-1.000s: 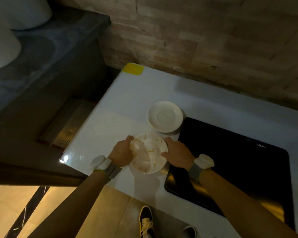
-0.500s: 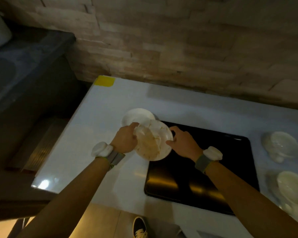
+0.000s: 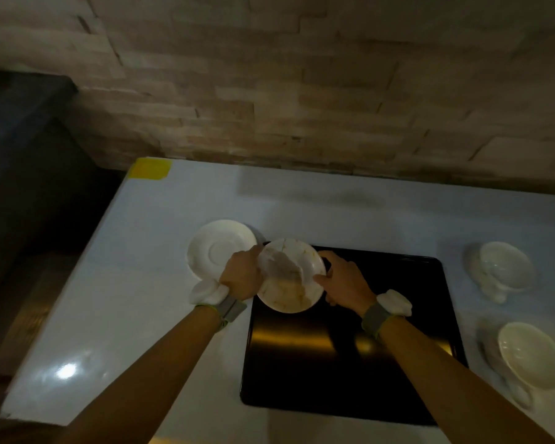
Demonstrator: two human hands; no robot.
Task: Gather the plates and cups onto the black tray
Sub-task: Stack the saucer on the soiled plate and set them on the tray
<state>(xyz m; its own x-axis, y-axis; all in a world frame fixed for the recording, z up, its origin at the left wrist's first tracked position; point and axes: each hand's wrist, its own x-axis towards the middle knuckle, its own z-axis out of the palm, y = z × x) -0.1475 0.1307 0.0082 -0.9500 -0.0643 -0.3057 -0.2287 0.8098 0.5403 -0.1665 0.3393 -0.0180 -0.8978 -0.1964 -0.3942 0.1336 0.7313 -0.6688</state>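
The left hand (image 3: 242,277) covered the near right edge of the saucer (image 3: 220,248) and the left rim of the soiled plate (image 3: 290,280), so its fingertips under that rim could not be seen. The right hand (image 3: 343,282) hid the plate's right rim the same way. The plate itself hid the upper left corner of the black tray (image 3: 350,363). Motion blur smeared the crumpled thing lying on the plate; whether it was paper or food could not be told. At the right of the frame, the two cups (image 3: 502,270) were soft and glary, their handles indistinct. Both forearms ran off the bottom edge.
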